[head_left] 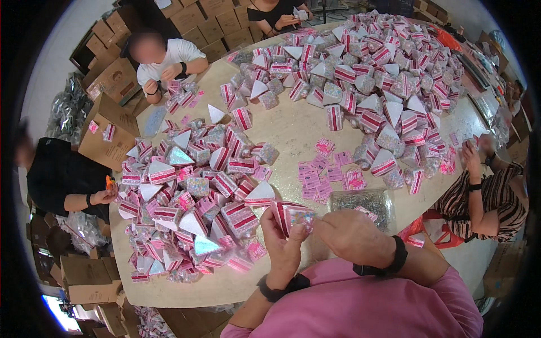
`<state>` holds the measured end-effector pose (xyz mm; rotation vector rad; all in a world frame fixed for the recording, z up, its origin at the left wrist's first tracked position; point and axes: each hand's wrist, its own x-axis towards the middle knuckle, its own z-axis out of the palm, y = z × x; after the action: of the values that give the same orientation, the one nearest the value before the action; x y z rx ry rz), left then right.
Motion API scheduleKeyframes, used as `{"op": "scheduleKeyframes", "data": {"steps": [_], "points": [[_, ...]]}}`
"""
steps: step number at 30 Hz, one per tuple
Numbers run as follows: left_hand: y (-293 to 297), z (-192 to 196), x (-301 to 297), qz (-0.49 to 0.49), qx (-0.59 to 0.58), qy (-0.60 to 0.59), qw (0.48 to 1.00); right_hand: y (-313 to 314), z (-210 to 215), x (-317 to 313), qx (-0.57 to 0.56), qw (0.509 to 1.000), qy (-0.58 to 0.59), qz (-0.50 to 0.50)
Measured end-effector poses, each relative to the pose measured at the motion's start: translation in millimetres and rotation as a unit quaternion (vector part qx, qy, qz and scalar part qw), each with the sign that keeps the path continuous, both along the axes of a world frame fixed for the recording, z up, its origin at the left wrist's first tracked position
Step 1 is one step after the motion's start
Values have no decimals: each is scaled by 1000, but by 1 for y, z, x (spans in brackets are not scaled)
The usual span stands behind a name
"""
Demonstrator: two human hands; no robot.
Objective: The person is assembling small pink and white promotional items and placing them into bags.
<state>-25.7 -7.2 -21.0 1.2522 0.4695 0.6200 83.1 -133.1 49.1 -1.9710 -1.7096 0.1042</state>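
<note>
My left hand (282, 242) is closed round a wedge-shaped toy cake slice (291, 216), pink, red and white with glittery sides, and holds it above the table's near edge. Against its right side, my right hand (354, 235) has its fingers pinched together; whatever they hold is hidden. Just beyond my right hand stands a clear tray (390, 204) of small metallic pieces, too fine to name. Pink printed cards (315, 177) lie scattered past the tray. To the left spreads a heap of similar cake slices (194, 222), some with white or shiny wedge-shaped faces.
A larger pile of slices (389, 79) covers the table's far right. Co-workers sit round the pale table (225, 290): a person in white (174, 56), one in black at left, one at the far edge, one in stripes (479, 208) at right. Cardboard boxes (110, 135) stand behind.
</note>
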Motion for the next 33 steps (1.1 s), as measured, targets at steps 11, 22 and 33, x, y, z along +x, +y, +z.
{"op": "scheduleKeyframes", "data": {"steps": [11, 22, 33], "points": [[5, -13, 3, 33, 112, 100, 988, 10, -9, -3, -25, 987, -156, 3], [11, -12, -2, -59, 232, 126, 963, 11, -21, 5, -72, 996, -45, -35], [12, -13, -1, -50, 302, 156, 939, 18, -45, 13, -71, 959, 237, -140]]}}
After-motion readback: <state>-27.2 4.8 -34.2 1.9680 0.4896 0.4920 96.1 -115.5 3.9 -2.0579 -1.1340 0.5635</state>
